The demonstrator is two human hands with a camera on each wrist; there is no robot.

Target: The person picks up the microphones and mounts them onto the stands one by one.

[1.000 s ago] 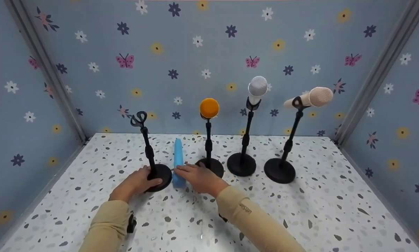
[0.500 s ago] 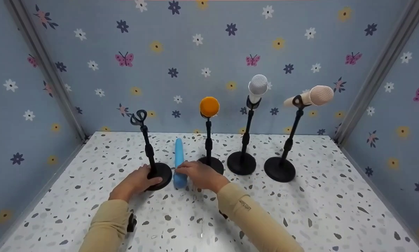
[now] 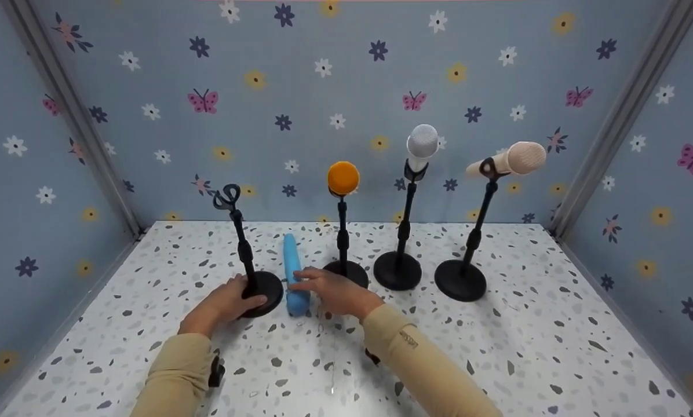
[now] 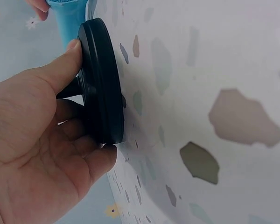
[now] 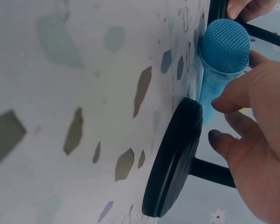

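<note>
My left hand [image 3: 225,302] grips the round black base [image 3: 268,292] of the leftmost microphone stand [image 3: 245,252], thumb on top and fingers curled at its edge. The clip [image 3: 226,197] atop that stand holds nothing. Just to its right a blue microphone [image 3: 291,258] lies on the table, mesh head [image 5: 225,45] toward me. My right hand [image 3: 338,291] reaches over it from the right and holds its body between thumb and fingers. That contact is partly hidden. Beside this hand stands another black base [image 5: 175,158], partly covered by the hand in the head view.
Three more black stands hold an orange-topped microphone [image 3: 343,178], a white microphone [image 3: 422,145] and a pale pink microphone [image 3: 520,158]. The speckled white table [image 3: 526,353] ends at a flowered blue back wall [image 3: 323,104], with side walls left and right.
The blue microphone has turned slightly: its far end has swung left and its head has shifted a little toward me. My right fingers have shifted on it. My left hand stays on the stand base.
</note>
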